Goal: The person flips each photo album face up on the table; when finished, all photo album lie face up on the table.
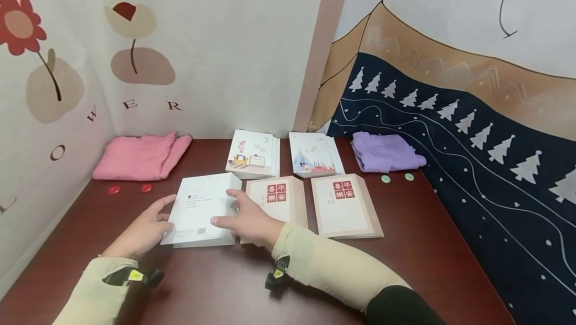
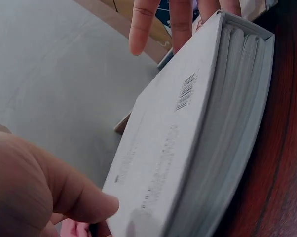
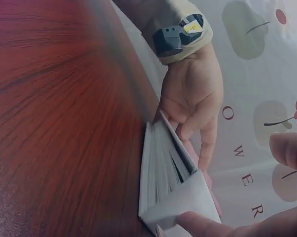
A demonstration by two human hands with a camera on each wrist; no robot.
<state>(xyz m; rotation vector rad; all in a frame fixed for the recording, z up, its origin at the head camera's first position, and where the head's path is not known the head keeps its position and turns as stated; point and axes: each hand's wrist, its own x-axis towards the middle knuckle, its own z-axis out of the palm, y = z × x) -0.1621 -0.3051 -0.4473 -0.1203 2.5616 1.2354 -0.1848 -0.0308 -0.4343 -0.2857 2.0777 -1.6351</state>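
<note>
A thick white photo album (image 1: 198,212) lies back cover up on the table, with small print and a barcode. My left hand (image 1: 143,227) holds its left edge, the thumb (image 2: 92,202) on the cover; some fingers are hidden beneath. At the spine side is my right hand (image 1: 252,220). Its thumb (image 3: 203,224) touches the spine, while the other fingers (image 2: 180,22) are mostly straight. White page bundles (image 2: 232,98) show along the open side. Just right of it lies a beige album (image 1: 274,215) with red character squares, partly behind my right hand.
Another beige album (image 1: 344,215) lies further right. Two illustrated albums (image 1: 252,152) (image 1: 312,152) lie behind. Folded pink cloth (image 1: 139,157) is back left with two red buttons (image 1: 146,188); folded purple cloth (image 1: 384,152) is back right with two green buttons (image 1: 385,179). Printed curtains (image 1: 225,55) border the table.
</note>
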